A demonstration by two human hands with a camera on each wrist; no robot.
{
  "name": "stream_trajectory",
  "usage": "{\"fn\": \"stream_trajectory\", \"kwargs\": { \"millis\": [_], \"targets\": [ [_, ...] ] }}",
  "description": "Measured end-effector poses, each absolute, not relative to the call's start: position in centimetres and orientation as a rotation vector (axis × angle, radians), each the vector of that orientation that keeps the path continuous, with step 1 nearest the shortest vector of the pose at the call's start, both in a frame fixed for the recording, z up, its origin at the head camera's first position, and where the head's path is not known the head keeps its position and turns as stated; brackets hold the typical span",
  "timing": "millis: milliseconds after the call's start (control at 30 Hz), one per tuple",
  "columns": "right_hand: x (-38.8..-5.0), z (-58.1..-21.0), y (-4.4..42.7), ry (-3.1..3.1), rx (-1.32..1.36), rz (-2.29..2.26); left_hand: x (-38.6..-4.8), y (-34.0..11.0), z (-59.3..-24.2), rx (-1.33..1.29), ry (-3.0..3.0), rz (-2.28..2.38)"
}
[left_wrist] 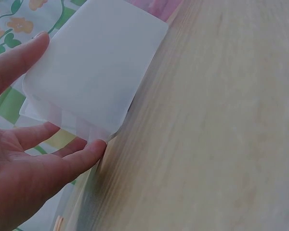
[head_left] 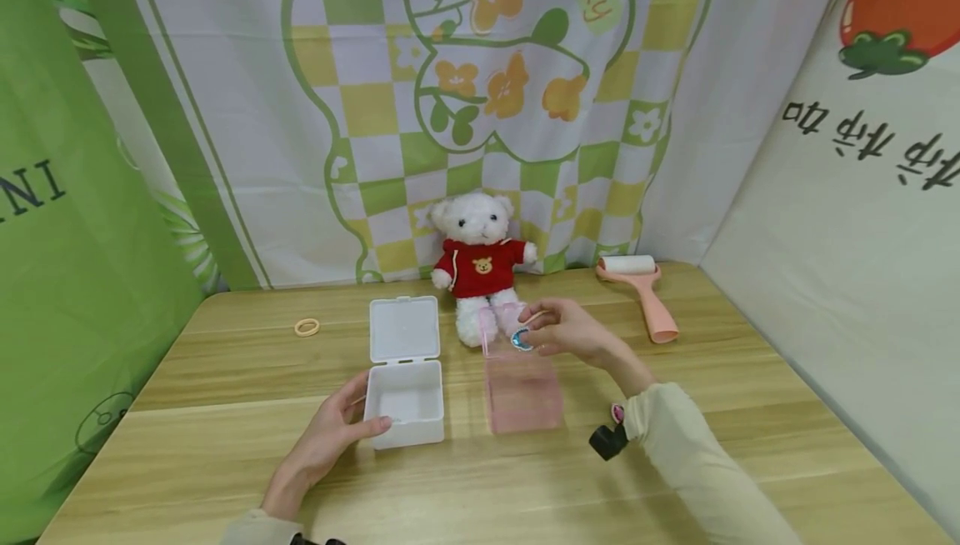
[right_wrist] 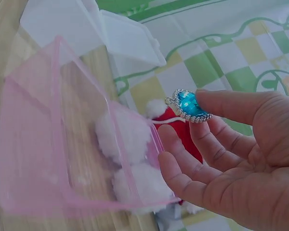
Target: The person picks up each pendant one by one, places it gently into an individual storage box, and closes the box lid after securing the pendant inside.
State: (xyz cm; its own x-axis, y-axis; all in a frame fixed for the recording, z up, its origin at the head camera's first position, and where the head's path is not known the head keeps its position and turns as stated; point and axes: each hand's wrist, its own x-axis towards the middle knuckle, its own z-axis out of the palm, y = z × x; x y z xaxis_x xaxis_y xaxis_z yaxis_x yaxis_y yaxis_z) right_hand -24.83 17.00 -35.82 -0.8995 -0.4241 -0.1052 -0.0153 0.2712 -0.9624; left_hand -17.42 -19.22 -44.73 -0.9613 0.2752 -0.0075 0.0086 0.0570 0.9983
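Blue faceted crescent (right_wrist: 189,103) pinched in the right hand (head_left: 567,332), the left hand (head_left: 332,427) grips a smooth white box (head_left: 412,432).

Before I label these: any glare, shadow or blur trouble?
Head: soft shadow on the table beside the right sleeve; left wrist: dim, table grain soft, white box nearly featureless; right wrist: bright glints on the blue crescent pendant, pink box soft-edged.

Pale cream long sleeves (head_left: 697,453); black wrist camera (head_left: 608,442), right; black edge (head_left: 318,541), left.
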Motion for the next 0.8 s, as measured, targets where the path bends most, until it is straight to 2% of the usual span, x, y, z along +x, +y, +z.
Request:
{"fn": "stream_trajectory", "kwargs": {
  "millis": [800],
  "targets": [
    [-24.7,-37.4,7.8,2.138,-0.521,-1.564,-17.5,-19.2,-44.9,0.303,2.16,1.992]
  ]
}}
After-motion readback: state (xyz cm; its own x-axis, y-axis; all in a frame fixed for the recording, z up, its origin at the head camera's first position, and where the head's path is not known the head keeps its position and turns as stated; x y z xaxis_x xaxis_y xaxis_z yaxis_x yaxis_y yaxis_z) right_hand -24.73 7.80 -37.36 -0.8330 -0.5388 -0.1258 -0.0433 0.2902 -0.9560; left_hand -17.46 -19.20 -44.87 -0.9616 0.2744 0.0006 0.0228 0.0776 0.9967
